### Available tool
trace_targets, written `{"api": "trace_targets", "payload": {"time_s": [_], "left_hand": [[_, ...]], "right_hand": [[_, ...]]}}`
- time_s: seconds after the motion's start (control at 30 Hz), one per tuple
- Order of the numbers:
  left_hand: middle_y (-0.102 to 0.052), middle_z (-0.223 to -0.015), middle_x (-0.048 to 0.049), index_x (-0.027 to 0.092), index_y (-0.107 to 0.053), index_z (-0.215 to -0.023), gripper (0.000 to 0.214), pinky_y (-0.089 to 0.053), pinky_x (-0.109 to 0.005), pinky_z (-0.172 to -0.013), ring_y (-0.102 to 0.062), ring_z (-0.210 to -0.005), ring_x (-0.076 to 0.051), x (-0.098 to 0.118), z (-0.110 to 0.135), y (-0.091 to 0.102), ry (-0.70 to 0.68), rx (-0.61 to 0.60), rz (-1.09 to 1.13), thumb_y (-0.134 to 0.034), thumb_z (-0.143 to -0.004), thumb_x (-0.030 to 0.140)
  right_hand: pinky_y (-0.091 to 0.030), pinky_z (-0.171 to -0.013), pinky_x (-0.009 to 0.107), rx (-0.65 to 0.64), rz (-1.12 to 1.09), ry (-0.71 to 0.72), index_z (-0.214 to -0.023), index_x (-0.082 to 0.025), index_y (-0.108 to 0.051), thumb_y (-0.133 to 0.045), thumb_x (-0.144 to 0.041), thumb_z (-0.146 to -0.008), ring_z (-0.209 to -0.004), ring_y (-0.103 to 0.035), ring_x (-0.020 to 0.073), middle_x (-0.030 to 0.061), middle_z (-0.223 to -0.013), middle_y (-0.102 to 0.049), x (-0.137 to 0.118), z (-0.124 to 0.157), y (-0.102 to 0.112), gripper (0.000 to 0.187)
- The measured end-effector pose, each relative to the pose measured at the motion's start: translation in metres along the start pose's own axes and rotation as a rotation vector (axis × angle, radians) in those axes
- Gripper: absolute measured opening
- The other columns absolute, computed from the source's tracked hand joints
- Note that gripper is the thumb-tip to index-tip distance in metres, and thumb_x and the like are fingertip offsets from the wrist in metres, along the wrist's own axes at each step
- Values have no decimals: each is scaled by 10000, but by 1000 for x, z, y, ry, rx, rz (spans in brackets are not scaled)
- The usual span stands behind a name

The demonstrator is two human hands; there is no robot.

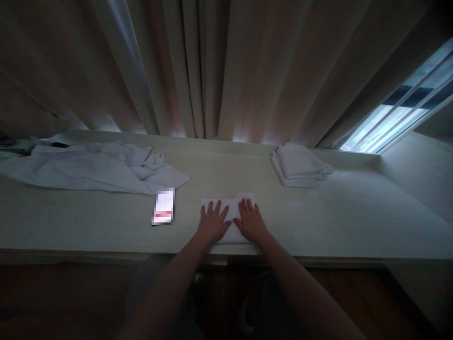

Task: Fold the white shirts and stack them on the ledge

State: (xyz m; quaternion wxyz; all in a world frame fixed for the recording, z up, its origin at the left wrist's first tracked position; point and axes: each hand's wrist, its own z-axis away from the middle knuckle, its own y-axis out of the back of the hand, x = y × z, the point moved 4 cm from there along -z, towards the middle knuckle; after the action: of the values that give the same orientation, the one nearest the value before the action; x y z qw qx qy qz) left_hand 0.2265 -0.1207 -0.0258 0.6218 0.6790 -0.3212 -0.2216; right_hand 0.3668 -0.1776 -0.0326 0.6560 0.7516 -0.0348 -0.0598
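Observation:
A small white folded cloth lies near the front edge of a pale wooden counter. My left hand rests flat on its left half, fingers stretched out and slightly apart. My right hand lies flat on its right half, fingers spread too. Both palms press on the cloth, and neither hand holds anything.
A stack of folded white cloths sits at the back right. A loose heap of crumpled white fabric spreads over the left. A small card or phone lies left of my hands. Curtains hang behind; a window is at right.

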Motion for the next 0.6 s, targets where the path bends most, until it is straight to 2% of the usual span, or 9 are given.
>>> {"api": "trace_targets", "payload": {"time_s": [0.1, 0.4, 0.6], "left_hand": [[-218, -1450, -41, 315, -252, -1363, 588, -30, -532, -1032, -132, -1320, -311, -3, 2, -6, 2, 29, -6, -227, -835, 574], [-221, -1450, -38, 314, -235, -1369, 599, -43, -523, -1037, -139, -1319, -306, -3, 3, -2, 11, 4, -24, -223, -833, 583], [-223, -1448, -57, 275, -236, -1374, 618, -77, -491, -1047, -97, -1333, -280, -21, 12, -2, 40, -38, -25, -243, -834, 575]], "right_hand": [[-33, -1056, 473, 34, 20, 0, -1377, -87, -245, -253, -524, -860, -1330, -29, 271, 129, -1445, -162, 1, 2, -5, 678], [-31, -1058, 473, 40, 8, 4, -1367, -76, -268, -264, -520, -861, -1330, -34, 269, 141, -1436, -186, -1, 3, -2, 673], [-85, -1063, 449, 31, -41, 31, -1368, -63, -259, -282, -538, -847, -1330, -24, 263, 145, -1443, -156, 10, 7, -1, 705]]}}
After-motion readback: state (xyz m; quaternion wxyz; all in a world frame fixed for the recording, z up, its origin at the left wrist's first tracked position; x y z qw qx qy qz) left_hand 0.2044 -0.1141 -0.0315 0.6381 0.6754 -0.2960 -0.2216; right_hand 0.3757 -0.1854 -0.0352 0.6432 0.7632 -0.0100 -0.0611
